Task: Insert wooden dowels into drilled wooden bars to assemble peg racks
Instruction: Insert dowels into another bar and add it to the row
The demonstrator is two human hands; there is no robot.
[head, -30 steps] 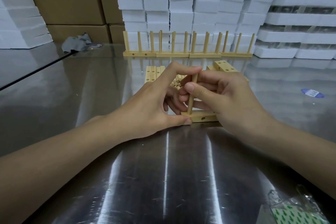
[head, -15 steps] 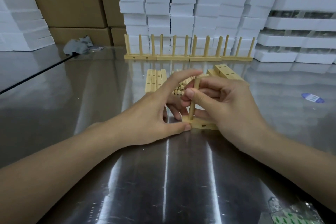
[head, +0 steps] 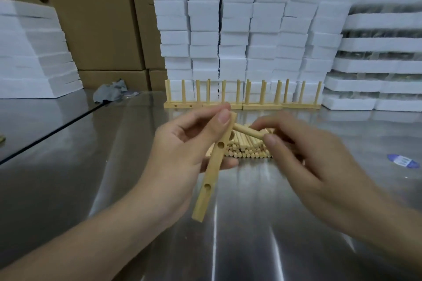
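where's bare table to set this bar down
Bare table lies nearest you, before the left hand and right hand, and leftward up to the rag. Right, up to the sticker, is free too. Crowded beyond the hands: dowel pile, then racks.

Two hands are in view: the left hand holds one drilled bar showing three holes, and the right hand pinches one dowel. Beyond them lies one pile of loose dowels, too many to count. Far off stand four peg racks with three pegs each, twelve in all. One grey cloth lies far left and one blue sticker right.
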